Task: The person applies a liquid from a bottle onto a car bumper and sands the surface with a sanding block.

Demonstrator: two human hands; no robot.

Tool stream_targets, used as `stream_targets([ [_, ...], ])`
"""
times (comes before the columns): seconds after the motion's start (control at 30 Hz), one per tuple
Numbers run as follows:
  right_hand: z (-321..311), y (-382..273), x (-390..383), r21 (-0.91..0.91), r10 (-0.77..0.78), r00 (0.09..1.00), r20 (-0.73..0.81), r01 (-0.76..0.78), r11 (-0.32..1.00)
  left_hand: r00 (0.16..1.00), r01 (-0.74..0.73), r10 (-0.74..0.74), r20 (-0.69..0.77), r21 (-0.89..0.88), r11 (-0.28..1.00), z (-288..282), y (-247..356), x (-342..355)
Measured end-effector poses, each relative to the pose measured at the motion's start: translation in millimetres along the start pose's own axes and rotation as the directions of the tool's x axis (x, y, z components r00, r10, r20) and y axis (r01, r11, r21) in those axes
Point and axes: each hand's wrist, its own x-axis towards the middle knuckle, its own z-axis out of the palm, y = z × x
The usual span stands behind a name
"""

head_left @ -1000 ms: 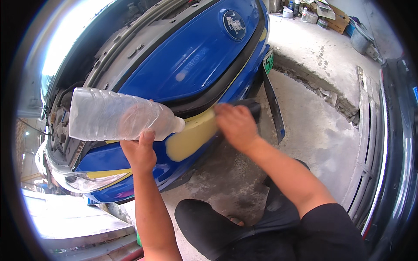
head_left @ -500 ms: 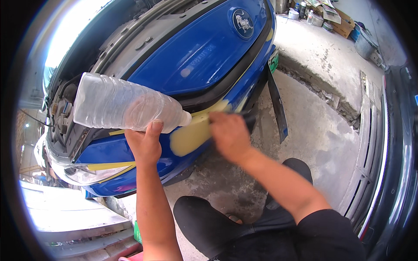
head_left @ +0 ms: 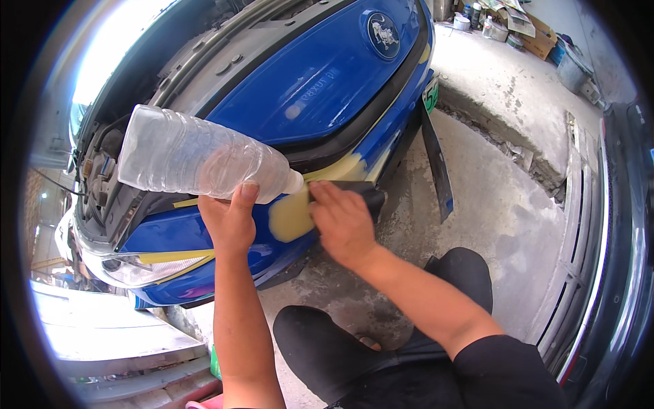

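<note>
Head view: left hand [head_left: 230, 221] is wrapped around a clear plastic bottle [head_left: 201, 163], tipped on its side, neck pointing right, just above the yellow filler patch [head_left: 294, 215] on the blue car bumper [head_left: 204, 238]. Right hand [head_left: 344, 221] lies flat, fingers together, pressing a black sanding block [head_left: 364, 193] against the bumper just right of the patch. Yellow tape strip [head_left: 170, 257] runs lower left near the headlight [head_left: 129, 269]. Concrete floor [head_left: 490, 204] on the right.
</note>
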Motion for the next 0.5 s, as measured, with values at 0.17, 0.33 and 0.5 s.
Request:
stream_targets([
  [0.17, -8, 20, -1, 0.019, 0.056, 0.996, 0.064, -0.057, 0.998, 1.000, 0.000, 0.000, -0.006, -0.023, 1.000, 5, 5, 0],
  [0.33, -1, -12, 13, 0.090, 0.017, 0.996, 0.083, -0.025, 0.996, 0.999, -0.025, 0.023, -0.022, -0.073, 0.997, 6, 2, 2],
  [0.5, 2, -17, 23, 0.123, 0.053, 0.991, 0.123, -0.069, 0.990, 0.998, -0.062, 0.065, -0.025, 0.109, 0.992, -20, 13, 3],
])
